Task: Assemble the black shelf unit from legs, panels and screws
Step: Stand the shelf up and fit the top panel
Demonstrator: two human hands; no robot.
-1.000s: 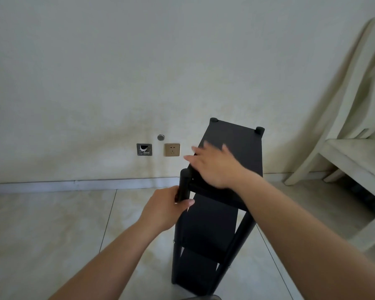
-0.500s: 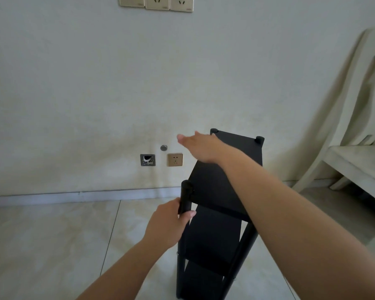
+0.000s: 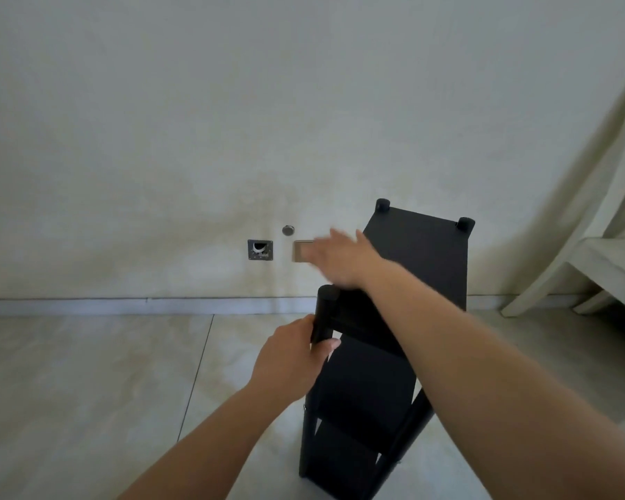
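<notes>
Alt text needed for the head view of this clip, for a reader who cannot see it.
A left hand grips the near left leg of an upright black shelf unit on a tiled floor, while the right hand, blurred and open, hovers above its top panel near a pale wall.

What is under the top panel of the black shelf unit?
Under the top panel two lower panels show, stacked between the legs. The right forearm hides their right side and the near right leg's top.

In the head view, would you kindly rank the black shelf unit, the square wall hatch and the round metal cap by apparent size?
1. black shelf unit, though it stands nearest the camera.
2. square wall hatch.
3. round metal cap.
The hatch and cap both sit on the wall, so that comparison is fair.
</notes>
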